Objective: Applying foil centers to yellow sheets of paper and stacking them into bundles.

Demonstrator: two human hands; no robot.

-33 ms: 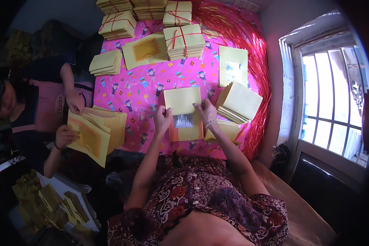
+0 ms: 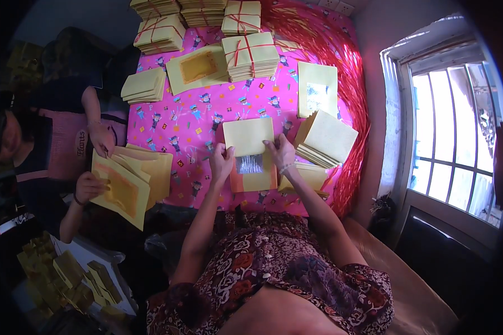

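Observation:
A yellow paper sheet (image 2: 248,135) lies on the table before me, its plain upper part folded over. Below the fold edge, a silver foil patch and an orange-tinted margin show. My left hand (image 2: 222,163) pinches the sheet's left edge, thumb on top. Opposite it, my right hand (image 2: 283,153) holds the right edge with the thumb pressed on the fold. Just right of my right hand leans a stack of folded yellow papers (image 2: 331,138). More yellow papers (image 2: 306,177) lie partly under my right wrist. Beyond sits a flat foil-patched sheet (image 2: 324,78).
Red-tied paper bundles (image 2: 251,56) stand at the far side of the pink patterned table (image 2: 195,125). Red plastic strands (image 2: 349,72) drape along its right edge. At left, a co-worker's hands (image 2: 95,184) hold orange-patterned sheets. A barred window (image 2: 452,134) is at right.

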